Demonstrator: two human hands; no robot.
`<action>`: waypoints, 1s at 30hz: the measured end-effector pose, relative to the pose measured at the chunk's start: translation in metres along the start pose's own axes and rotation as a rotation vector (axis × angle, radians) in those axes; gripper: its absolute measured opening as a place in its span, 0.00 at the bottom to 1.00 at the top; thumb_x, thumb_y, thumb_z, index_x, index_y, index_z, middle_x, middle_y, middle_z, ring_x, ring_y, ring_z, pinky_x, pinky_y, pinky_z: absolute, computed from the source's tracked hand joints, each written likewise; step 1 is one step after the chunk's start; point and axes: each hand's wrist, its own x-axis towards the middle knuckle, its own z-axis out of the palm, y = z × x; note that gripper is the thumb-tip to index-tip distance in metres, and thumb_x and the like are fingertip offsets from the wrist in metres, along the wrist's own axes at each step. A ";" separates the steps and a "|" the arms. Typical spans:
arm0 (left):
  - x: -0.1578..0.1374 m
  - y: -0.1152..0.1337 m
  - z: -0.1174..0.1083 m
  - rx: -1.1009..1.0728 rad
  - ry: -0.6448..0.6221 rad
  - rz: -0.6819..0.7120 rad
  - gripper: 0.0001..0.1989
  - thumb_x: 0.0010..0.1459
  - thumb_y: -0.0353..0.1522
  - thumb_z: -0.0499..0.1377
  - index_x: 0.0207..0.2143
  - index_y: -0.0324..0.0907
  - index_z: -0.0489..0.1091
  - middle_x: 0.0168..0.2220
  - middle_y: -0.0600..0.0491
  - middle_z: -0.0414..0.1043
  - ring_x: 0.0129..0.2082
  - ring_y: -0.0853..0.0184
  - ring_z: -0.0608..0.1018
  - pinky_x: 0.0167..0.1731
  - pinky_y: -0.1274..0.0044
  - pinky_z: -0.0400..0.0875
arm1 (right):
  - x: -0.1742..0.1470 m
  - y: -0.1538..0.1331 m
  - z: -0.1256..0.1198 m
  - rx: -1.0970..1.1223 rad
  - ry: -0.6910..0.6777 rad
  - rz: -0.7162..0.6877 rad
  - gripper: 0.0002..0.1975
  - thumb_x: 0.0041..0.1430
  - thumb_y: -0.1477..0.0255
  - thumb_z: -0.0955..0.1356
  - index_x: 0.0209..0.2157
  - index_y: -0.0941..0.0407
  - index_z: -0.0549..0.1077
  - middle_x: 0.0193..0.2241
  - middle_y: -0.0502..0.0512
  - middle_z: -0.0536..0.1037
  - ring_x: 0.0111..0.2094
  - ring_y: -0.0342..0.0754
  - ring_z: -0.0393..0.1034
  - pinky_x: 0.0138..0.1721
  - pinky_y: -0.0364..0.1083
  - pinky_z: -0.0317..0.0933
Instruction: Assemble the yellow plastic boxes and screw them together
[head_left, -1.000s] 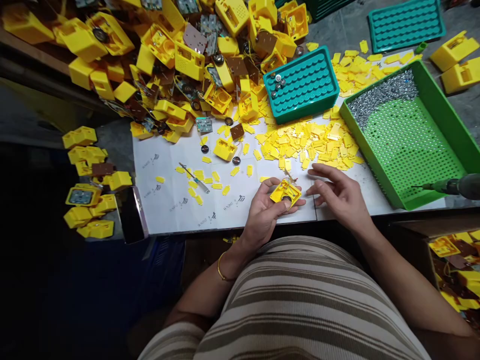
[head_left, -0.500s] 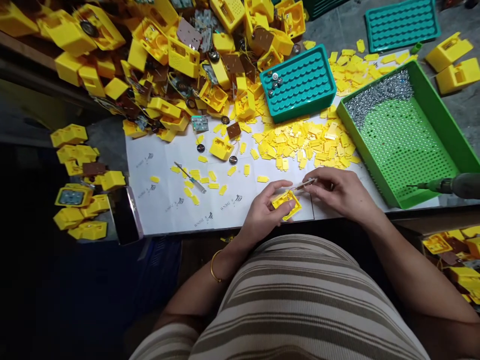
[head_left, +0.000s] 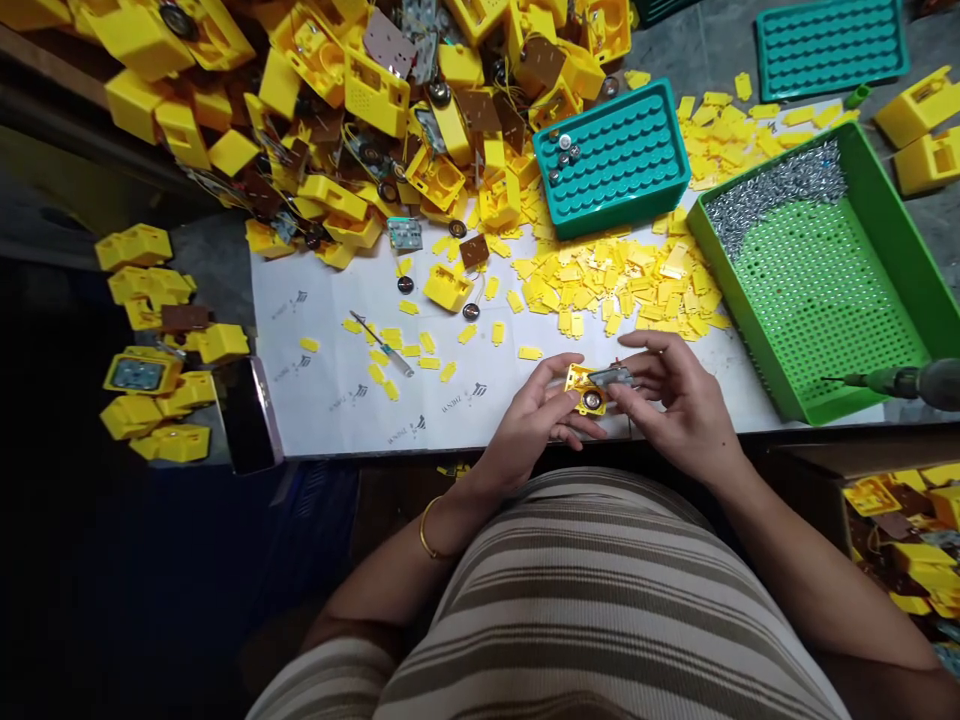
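Near the front edge of the table, my left hand (head_left: 534, 410) is closed around a small yellow plastic housing (head_left: 576, 378). Its open side faces up, and a round dark speaker (head_left: 592, 400) shows in it. My right hand (head_left: 675, 390) pinches a grey mechanism board (head_left: 616, 375) between thumb and fingers, right beside the housing. Part of the board lies over the housing's edge; whether it is seated inside I cannot tell. Several small yellow covers (head_left: 530, 353) lie on the white paper beyond my hands.
A green perforated tray (head_left: 840, 290) with screws stands at right, an electric screwdriver (head_left: 892, 381) over its edge. Behind are a teal tray (head_left: 611, 160) and heaped yellow housings (head_left: 375, 100). A hand screwdriver (head_left: 382, 345) and a phone (head_left: 247, 420) lie at left.
The speaker now shows in the housing. My right hand has turned the board, so its grey side shows, and brought it against the housing. The view has shifted slightly.
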 end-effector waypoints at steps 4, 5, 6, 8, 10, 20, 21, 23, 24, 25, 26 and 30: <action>-0.002 0.003 -0.001 -0.069 0.021 0.018 0.20 0.54 0.31 0.60 0.50 0.46 0.61 0.36 0.53 0.74 0.27 0.72 0.77 0.24 0.82 0.67 | -0.007 -0.004 0.000 -0.211 -0.075 -0.204 0.07 0.62 0.75 0.66 0.41 0.54 0.74 0.37 0.54 0.80 0.36 0.44 0.76 0.37 0.43 0.71; -0.003 0.004 0.000 -0.104 0.011 0.019 0.20 0.54 0.31 0.59 0.49 0.45 0.61 0.35 0.54 0.74 0.27 0.71 0.77 0.26 0.81 0.68 | -0.009 -0.006 -0.001 -0.246 -0.103 -0.262 0.08 0.63 0.76 0.65 0.42 0.54 0.74 0.38 0.54 0.80 0.38 0.45 0.76 0.39 0.44 0.71; -0.004 0.005 0.000 -0.136 -0.002 0.022 0.20 0.54 0.30 0.59 0.49 0.45 0.61 0.34 0.54 0.74 0.28 0.71 0.76 0.28 0.80 0.70 | -0.011 -0.007 -0.002 -0.274 -0.123 -0.306 0.09 0.63 0.77 0.65 0.43 0.54 0.74 0.39 0.55 0.80 0.40 0.45 0.75 0.41 0.45 0.71; -0.006 0.006 0.000 -0.180 -0.024 0.035 0.19 0.53 0.29 0.58 0.49 0.44 0.61 0.33 0.55 0.74 0.30 0.71 0.76 0.33 0.78 0.71 | -0.013 -0.010 -0.003 -0.332 -0.149 -0.357 0.11 0.63 0.79 0.64 0.44 0.55 0.74 0.41 0.57 0.79 0.42 0.45 0.75 0.43 0.45 0.70; -0.008 0.007 0.001 -0.193 -0.036 0.036 0.18 0.54 0.29 0.57 0.48 0.44 0.62 0.33 0.54 0.74 0.32 0.70 0.76 0.36 0.77 0.71 | -0.015 -0.013 -0.005 -0.406 -0.174 -0.368 0.12 0.62 0.80 0.64 0.44 0.56 0.74 0.42 0.59 0.78 0.43 0.46 0.74 0.42 0.45 0.71; -0.009 0.004 0.004 -0.113 -0.020 0.059 0.19 0.49 0.26 0.59 0.44 0.45 0.59 0.35 0.56 0.75 0.28 0.73 0.75 0.31 0.79 0.70 | -0.017 -0.035 -0.009 -0.582 -0.325 -0.281 0.16 0.63 0.81 0.60 0.46 0.53 0.71 0.43 0.58 0.73 0.37 0.46 0.72 0.34 0.43 0.68; -0.008 0.003 0.004 -0.109 -0.015 0.073 0.19 0.48 0.25 0.58 0.43 0.45 0.59 0.34 0.56 0.74 0.27 0.74 0.75 0.29 0.80 0.69 | -0.018 -0.035 -0.009 -0.574 -0.328 -0.272 0.15 0.63 0.81 0.60 0.47 0.52 0.70 0.42 0.57 0.73 0.36 0.45 0.72 0.34 0.43 0.68; -0.008 0.001 0.005 -0.101 -0.004 0.100 0.19 0.46 0.24 0.57 0.41 0.45 0.59 0.33 0.57 0.74 0.24 0.75 0.73 0.27 0.81 0.67 | -0.019 -0.033 -0.007 -0.549 -0.318 -0.264 0.14 0.64 0.79 0.61 0.48 0.52 0.69 0.40 0.56 0.74 0.36 0.45 0.72 0.34 0.43 0.68; -0.008 0.000 0.005 -0.097 0.005 0.115 0.19 0.45 0.23 0.57 0.40 0.45 0.59 0.33 0.58 0.74 0.23 0.76 0.72 0.25 0.82 0.66 | -0.019 -0.031 -0.007 -0.528 -0.306 -0.265 0.13 0.64 0.79 0.62 0.47 0.52 0.69 0.40 0.56 0.74 0.37 0.45 0.72 0.35 0.43 0.68; -0.008 0.000 0.006 -0.091 0.017 0.130 0.19 0.44 0.23 0.56 0.40 0.45 0.59 0.32 0.58 0.74 0.22 0.77 0.71 0.24 0.82 0.65 | -0.020 -0.030 -0.006 -0.501 -0.290 -0.269 0.12 0.64 0.78 0.62 0.46 0.53 0.69 0.39 0.55 0.75 0.37 0.45 0.72 0.36 0.42 0.68; -0.009 0.000 0.006 -0.084 0.030 0.141 0.19 0.44 0.23 0.56 0.40 0.45 0.59 0.32 0.58 0.74 0.22 0.77 0.71 0.24 0.83 0.64 | -0.020 -0.029 -0.006 -0.469 -0.270 -0.276 0.10 0.64 0.78 0.63 0.45 0.53 0.70 0.39 0.55 0.75 0.38 0.45 0.73 0.37 0.42 0.68; -0.012 0.001 0.006 -0.064 0.035 0.163 0.18 0.46 0.23 0.56 0.40 0.44 0.59 0.33 0.57 0.74 0.25 0.76 0.72 0.26 0.83 0.65 | -0.022 -0.028 -0.006 -0.340 -0.203 -0.283 0.09 0.64 0.78 0.64 0.43 0.52 0.72 0.39 0.53 0.77 0.39 0.43 0.73 0.40 0.41 0.68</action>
